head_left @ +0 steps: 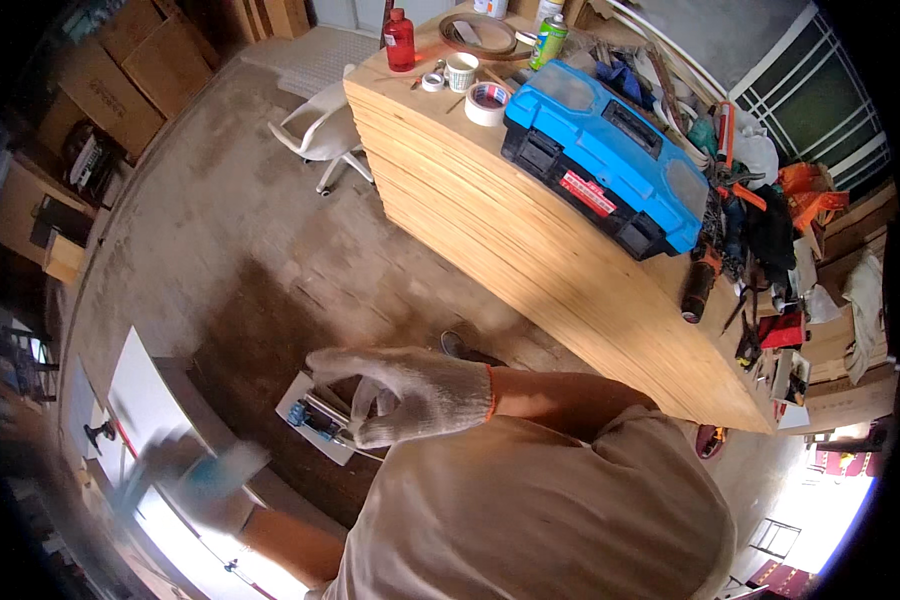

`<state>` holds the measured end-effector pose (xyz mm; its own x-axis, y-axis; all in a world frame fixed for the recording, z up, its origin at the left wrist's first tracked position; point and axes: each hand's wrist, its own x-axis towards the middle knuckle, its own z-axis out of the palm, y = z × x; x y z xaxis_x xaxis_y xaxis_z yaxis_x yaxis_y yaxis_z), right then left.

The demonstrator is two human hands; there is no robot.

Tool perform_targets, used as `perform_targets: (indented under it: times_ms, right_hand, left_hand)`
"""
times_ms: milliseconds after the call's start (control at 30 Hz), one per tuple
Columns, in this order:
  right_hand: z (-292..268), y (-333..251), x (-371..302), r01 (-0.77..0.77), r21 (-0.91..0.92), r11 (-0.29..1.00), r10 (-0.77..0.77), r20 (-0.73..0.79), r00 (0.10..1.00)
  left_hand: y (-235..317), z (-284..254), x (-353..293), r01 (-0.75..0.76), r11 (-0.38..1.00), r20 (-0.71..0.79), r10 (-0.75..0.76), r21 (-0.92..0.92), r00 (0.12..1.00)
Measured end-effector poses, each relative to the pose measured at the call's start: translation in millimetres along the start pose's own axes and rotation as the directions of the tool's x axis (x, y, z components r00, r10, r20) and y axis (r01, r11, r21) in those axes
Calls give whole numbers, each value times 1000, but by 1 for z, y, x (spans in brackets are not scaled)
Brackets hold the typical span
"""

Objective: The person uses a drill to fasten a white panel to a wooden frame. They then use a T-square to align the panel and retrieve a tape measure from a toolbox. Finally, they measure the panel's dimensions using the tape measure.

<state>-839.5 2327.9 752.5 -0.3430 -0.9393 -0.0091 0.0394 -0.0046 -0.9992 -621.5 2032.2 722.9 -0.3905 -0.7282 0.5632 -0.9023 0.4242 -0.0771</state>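
Observation:
My right hand (pixel 425 395), in a pale knitted work glove with an orange cuff edge, is held out in front of my body. Its fingers are curved with a gap between them and the thumb, and I see nothing in them. Below it is a small white tray-like thing (pixel 346 452) with blue and silver parts on it. My left hand (pixel 195 485), also gloved, is smeared by motion over a long white panel (pixel 142 385). A light blue patch shows at its fingers; whether that is a held thing cannot be made out.
At right stands a tall stack of wooden boards (pixel 490 235). On it are a blue toolbox (pixel 610 150), a tape roll (pixel 486 103), a red bottle (pixel 399 42), a green spray can (pixel 549 42) and a power drill (pixel 701 285). Behind are a white chair (pixel 325 128) and cardboard boxes (pixel 120 95).

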Motion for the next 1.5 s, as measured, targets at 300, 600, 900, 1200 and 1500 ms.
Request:
perform_targets:
  times_ms: [300,600,900,1200,1500]
  right_hand:
    - [-83,37,2,-322,-263,910,209,-380,901]
    - [-375,-68,-11,-577,-634,515,-273,-759,591]
    - [-300,-44,28,-178,-771,612,-537,-570,622]
    - [-220,102,254,-290,-612,735,128,-296,947]
    - [-230,290,440,-395,-875,280,564,-182,805]
  left_hand:
    - [221,-31,-38,349,279,426,770,-895,475]
    - [266,11,-12,476,223,450,777,-851,440]
    - [330,-82,98,138,-803,-518,494,-579,698]
    - [304,-25,192,-88,-993,-187,-73,-74,980]
    - [170,112,396,-259,-962,-301,-221,-91,928]
